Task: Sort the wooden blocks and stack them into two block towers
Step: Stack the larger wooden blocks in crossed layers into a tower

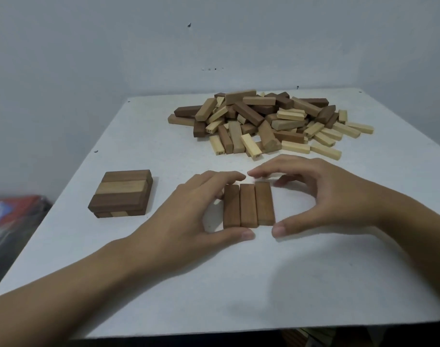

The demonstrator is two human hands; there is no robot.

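Three brown blocks (pixel 249 205); two hands (pixel 189 209) (pixel 321 196)

Single head-worn view – facing forward and down, near the table (pixel 239 284)

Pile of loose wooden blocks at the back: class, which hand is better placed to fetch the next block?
Right, probably. The right hand lies nearer the pile of light and dark wooden blocks, directly beyond it; the left hand would reach across the row of three brown wooden blocks.
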